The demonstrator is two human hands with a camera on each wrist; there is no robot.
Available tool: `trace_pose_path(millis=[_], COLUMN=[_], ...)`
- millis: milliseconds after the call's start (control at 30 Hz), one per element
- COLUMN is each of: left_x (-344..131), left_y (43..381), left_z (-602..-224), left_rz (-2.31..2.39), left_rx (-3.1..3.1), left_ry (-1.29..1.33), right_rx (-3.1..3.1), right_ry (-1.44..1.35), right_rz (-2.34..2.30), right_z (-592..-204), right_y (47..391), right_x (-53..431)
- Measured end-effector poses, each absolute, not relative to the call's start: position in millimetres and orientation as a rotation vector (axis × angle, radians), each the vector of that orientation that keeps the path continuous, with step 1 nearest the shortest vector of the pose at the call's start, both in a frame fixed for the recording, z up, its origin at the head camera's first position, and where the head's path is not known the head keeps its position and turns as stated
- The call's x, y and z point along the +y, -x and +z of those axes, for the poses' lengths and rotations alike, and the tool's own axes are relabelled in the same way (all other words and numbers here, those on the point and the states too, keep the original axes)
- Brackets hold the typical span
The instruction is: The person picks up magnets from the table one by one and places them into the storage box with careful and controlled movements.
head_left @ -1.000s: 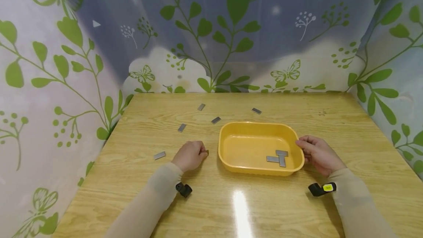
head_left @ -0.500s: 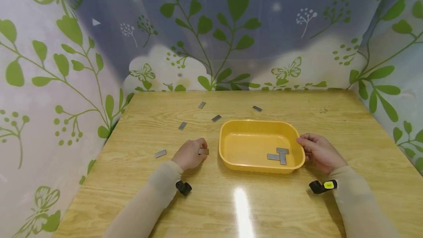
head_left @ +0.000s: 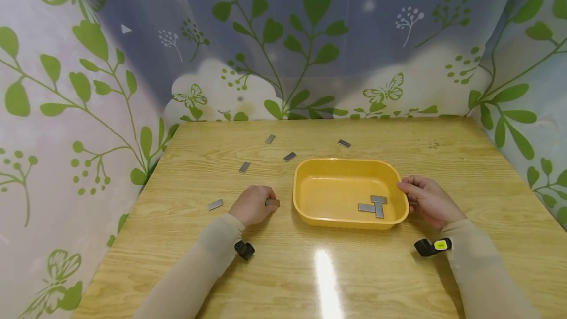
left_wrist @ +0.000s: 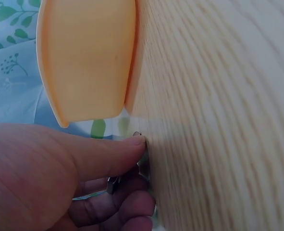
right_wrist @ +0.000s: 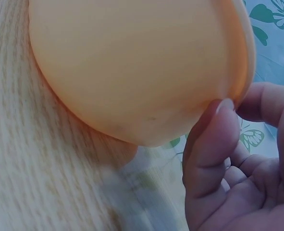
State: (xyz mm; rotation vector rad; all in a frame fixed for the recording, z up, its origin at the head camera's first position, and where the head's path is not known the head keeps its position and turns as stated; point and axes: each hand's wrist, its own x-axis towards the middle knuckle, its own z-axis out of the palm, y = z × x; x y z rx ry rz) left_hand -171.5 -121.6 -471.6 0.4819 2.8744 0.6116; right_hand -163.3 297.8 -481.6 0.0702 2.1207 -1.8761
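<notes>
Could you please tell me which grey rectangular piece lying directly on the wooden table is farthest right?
The flat grey rectangular piece beyond the yellow rounded plastic tub; the other four loose pieces all lie farther left.

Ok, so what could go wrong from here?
The small piece in the left hand is outside the yellow tray, so a slip might drop it on the table. The right hand grips the tray at one end only; a tug could tilt it and shift the three grey pieces inside.

Tub (head_left: pixel 325 193) on tbl (head_left: pixel 363 270), 3 pcs (head_left: pixel 378 209) in R half, 5 loose pcs (head_left: pixel 290 156) behind or L.
</notes>
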Motion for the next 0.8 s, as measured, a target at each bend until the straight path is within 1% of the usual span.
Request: trace_pose_path(millis=[633, 800], left_x=[-125.6, -126.1], left_y=[172.8, 174.9], left_z=[-474.7, -468.0], left_rz=[0.573, 0.635], left_rx=[2.957, 2.993], left_ry=[-0.685, -0.752], right_rx=[2.144, 2.137], right_ry=[-0.076, -0.071], right_rz=[-1.853, -1.862], right_z=[-481.5, -481.2], right_y=[163.2, 164.0], right_x=[298.5, 298.2])
